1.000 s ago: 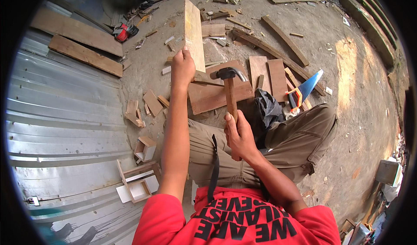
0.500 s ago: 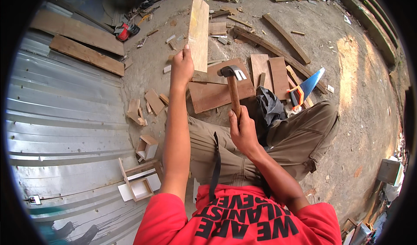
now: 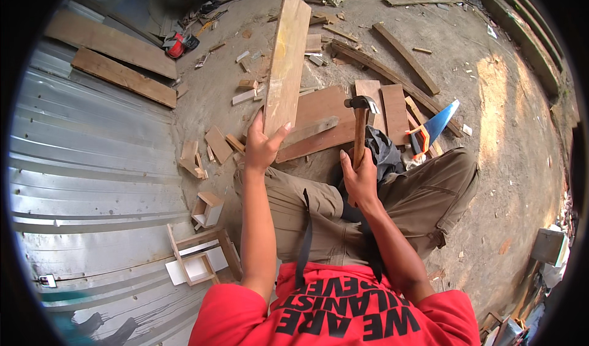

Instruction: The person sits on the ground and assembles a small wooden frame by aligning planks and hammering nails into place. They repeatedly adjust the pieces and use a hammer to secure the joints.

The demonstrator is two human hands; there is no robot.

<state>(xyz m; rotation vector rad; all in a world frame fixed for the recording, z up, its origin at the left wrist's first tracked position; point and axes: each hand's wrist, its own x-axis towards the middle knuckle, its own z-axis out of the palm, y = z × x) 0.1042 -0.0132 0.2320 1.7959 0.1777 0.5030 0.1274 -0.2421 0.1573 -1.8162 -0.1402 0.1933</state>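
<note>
My left hand (image 3: 264, 143) is closed round the lower end of a long wooden board (image 3: 286, 61), which stands up tilted in front of me with its broad face showing. In my right hand (image 3: 359, 177) is a claw hammer (image 3: 360, 125), gripped by its wooden handle with the metal head up. Behind both hands a wide brown board (image 3: 322, 103) lies on the ground, with a narrow greyish wood strip (image 3: 310, 130) across it. Part of the wide board is hidden by the raised board. A black plastic bag (image 3: 383, 153) lies beyond my right hand.
A handsaw (image 3: 438, 122) with a blue blade lies to the right among planks (image 3: 394, 113). Small wooden box frames (image 3: 208, 208) stand at my left by corrugated metal sheeting (image 3: 98, 192). A red tool (image 3: 176, 44) sits at the far left. Wood scraps litter the dirt ground.
The board has come lower and turned, showing more of its face; my left hand now holds its lower end. My right hand has moved right with the hammer. The greyish strip has come into view.
</note>
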